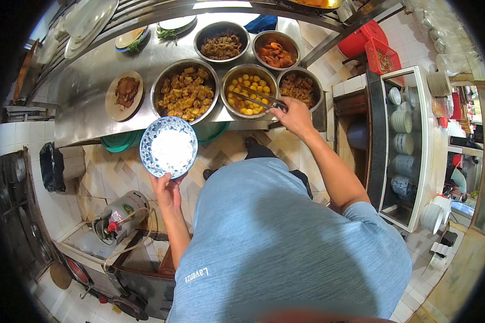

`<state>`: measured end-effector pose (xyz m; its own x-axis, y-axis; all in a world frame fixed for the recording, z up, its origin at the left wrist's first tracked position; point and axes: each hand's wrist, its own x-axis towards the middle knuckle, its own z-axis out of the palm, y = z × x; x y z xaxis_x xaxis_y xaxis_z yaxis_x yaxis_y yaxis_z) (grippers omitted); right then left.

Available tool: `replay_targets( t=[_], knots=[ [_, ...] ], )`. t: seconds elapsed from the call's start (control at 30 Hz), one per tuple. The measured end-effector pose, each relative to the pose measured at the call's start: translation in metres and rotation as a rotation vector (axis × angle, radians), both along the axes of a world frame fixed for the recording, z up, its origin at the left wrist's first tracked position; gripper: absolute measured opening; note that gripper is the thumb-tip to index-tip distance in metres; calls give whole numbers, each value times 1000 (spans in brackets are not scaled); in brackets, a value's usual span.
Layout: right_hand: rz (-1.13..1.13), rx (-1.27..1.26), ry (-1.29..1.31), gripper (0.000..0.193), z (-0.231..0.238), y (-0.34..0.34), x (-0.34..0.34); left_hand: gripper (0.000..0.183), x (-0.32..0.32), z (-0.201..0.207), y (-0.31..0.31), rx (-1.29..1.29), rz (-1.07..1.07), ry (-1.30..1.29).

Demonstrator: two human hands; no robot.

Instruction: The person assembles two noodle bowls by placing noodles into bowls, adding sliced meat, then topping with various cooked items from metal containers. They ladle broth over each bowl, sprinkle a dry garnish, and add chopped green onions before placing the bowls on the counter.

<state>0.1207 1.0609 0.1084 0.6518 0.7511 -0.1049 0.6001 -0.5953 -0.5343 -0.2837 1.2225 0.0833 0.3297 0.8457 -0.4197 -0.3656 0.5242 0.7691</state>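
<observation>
My left hand (168, 189) grips the lower rim of a blue-and-white patterned plate (186, 129). Its middle is a bright white mass, perhaps rice, too glaring to make out. In my right hand (295, 117) is a pair of metal tongs (265, 100), their tips reaching into a steel bowl (227, 105) of small round yellow-white eggs (248, 86) in brown sauce. Whether the tips pinch an egg I cannot tell. Left of that bowl, close beyond the plate, stands a larger steel bowl (155, 97) of browned meat chunks (186, 92).
On the steel counter (91, 107) are bowls of dark meat strips (221, 46), orange-red food (276, 53) and brown meat (299, 88), plus a plate (113, 110) of meat. A glass cabinet (401, 145) of dishes stands right. Behind me at left is a gas cylinder (129, 207).
</observation>
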Motion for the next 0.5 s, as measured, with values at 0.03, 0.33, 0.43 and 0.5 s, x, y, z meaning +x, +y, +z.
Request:
replay_targets(
  t=[0.03, 0.33, 0.43, 0.5],
  knots=[
    [2, 6, -33, 50, 7, -1, 1, 85, 0, 2, 1, 12, -10, 3],
    [-22, 13, -66, 44, 26, -18, 16, 80, 12, 6, 10, 40, -23, 7],
    [-86, 35, 11, 44, 24, -21, 27, 81, 19, 12, 11, 33, -46, 7],
    [-142, 59, -96, 45, 26, -20, 47, 82, 25, 17, 11, 30, -69, 15]
  ],
)
